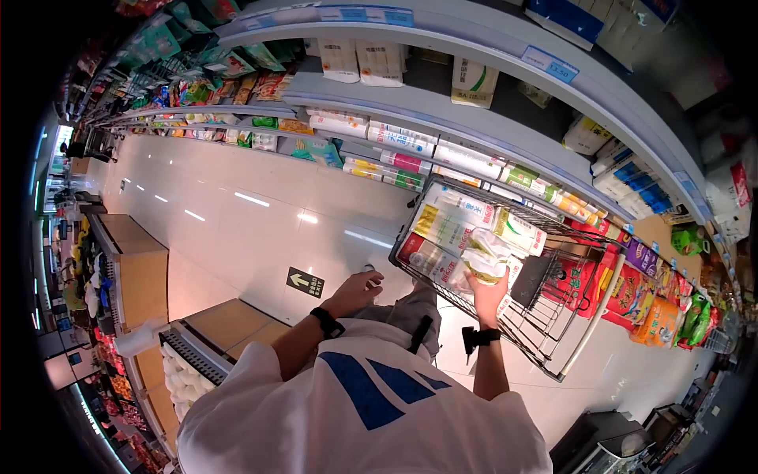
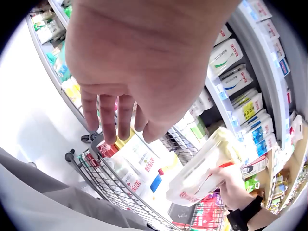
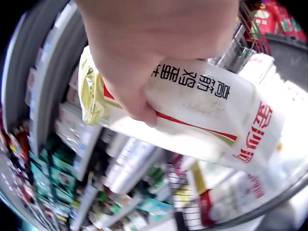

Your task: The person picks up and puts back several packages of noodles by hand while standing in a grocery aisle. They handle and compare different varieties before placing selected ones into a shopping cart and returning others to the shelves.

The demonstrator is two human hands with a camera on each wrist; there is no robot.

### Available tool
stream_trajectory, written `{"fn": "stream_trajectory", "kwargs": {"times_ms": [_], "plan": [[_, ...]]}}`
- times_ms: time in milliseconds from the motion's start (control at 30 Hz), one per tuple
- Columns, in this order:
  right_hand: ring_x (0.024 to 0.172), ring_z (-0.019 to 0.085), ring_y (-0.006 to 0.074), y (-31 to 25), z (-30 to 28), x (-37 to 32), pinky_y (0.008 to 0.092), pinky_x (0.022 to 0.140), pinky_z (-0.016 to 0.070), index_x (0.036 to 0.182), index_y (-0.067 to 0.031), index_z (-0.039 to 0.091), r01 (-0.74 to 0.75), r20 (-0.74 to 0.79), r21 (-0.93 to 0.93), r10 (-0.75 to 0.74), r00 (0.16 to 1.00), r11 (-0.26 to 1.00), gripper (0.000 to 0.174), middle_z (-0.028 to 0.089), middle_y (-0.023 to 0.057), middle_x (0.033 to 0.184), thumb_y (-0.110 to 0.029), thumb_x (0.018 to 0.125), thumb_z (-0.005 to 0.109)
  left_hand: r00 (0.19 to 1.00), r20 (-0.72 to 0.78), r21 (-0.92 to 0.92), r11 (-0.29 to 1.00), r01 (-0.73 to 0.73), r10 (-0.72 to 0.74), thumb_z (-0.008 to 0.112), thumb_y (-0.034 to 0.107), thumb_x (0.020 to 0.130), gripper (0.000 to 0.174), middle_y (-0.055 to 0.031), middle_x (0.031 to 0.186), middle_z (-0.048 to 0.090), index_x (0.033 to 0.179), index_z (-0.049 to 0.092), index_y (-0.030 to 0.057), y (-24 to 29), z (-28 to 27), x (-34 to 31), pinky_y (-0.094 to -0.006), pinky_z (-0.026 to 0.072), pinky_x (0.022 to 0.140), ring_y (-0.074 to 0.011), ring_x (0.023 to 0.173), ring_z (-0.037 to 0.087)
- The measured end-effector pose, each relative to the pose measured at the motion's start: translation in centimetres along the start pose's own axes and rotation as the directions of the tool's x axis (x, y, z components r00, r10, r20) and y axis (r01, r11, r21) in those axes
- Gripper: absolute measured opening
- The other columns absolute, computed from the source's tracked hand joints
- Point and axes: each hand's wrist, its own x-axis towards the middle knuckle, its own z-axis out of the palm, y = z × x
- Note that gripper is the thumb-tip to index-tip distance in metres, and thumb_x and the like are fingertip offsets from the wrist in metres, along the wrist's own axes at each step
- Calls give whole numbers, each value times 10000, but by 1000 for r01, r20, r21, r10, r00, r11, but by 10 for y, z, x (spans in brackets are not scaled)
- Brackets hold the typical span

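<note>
My right hand (image 1: pixel 489 294) grips a white packet of dried noodles (image 3: pixel 202 115), its thumb across the face with black lettering and a red stripe. In the head view this packet (image 1: pixel 483 257) is over the cart, above other packs. My left hand (image 1: pixel 359 289) hangs beside the cart, holding nothing; its fingers (image 2: pixel 109 118) point down, loosely bent, in the left wrist view. Inside the wire shopping cart (image 1: pixel 598 316) lie several packs, among them a yellow-ended white pack (image 1: pixel 442 229) and a red-ended one (image 1: pixel 426 259).
A long shelf (image 1: pixel 505 130) curves along the far side, stocked with white packets and round packs. Red bags (image 1: pixel 576 276) are beyond the cart's handle end. An exit sign (image 1: pixel 305 281) marks the pale floor (image 1: pixel 229 229). Wooden display stands (image 1: pixel 138 265) line the left.
</note>
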Motion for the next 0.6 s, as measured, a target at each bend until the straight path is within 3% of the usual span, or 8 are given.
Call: {"fn": "stream_trajectory", "kwargs": {"times_ms": [133,167,200,233,333,467,500,600], "plan": [[968,662,172,-89,67,-45,306,894,525,1189,7,591,-10,-88,421,51,995,907,467,680,85,1098,47,781,815,959,283,-77,997,-5,27,771,355,893,555,-165,1180,675,1281,596,-1,12,-12,-6,-348,536,897,-225,1025,663],[977,663,175,-105,79,-54,313,903,528,1208,-1,590,-70,-25,546,100,995,835,442,677,83,1107,34,816,790,936,316,-241,967,-81,157,777,377,889,590,-161,1193,671,1305,595,0,22,-14,-9,-348,526,920,-232,1067,653],[985,664,178,-120,91,-65,320,912,531,1228,-10,589,-131,42,657,138,990,742,417,675,81,1115,21,851,765,906,369,-202,970,-138,206,777,393,891,648,-138,1280,635,1368,558,13,51,-22,-13,-365,499,977,-237,1176,605],[1004,661,175,-142,105,-78,328,924,532,1234,-18,586,-155,67,727,155,986,670,395,673,75,1126,-5,875,751,907,375,-296,952,-78,191,794,371,883,707,-104,1377,579,1431,499,36,75,-28,-21,-386,460,1031,-229,1261,546],[1085,645,177,-192,144,-117,355,977,531,1251,-37,580,-169,121,809,123,985,563,357,663,71,1179,-72,923,718,880,26,-622,697,-358,475,849,283,835,806,-114,1387,581,1466,440,-6,95,-39,-35,-397,460,1038,-236,1260,552],[1158,634,197,-226,178,-162,381,1022,518,1293,-45,562,-303,294,807,99,951,507,380,660,71,1236,-156,954,694,881,55,-797,552,-245,471,853,197,822,802,-112,1444,540,1475,429,5,105,-82,-64,-397,417,1098,-236,1306,520],[1182,622,222,-230,185,-174,408,1048,499,1301,-44,565,-304,311,790,79,947,532,398,650,81,1269,-192,955,695,863,-112,-909,300,-290,493,839,166,827,784,-110,1455,532,1476,429,9,112,-83,-72,-408,397,1122,-236,1321,509],[1192,618,226,-230,209,-200,415,1053,494,1312,-47,562,-339,370,781,49,928,524,413,645,87,1288,-184,948,702,818,-345,-915,28,-402,460,784,284,856,782,-99,1491,516,1498,417,27,127,-102,-96,-457,310,1191,-258,1400,450]]}}
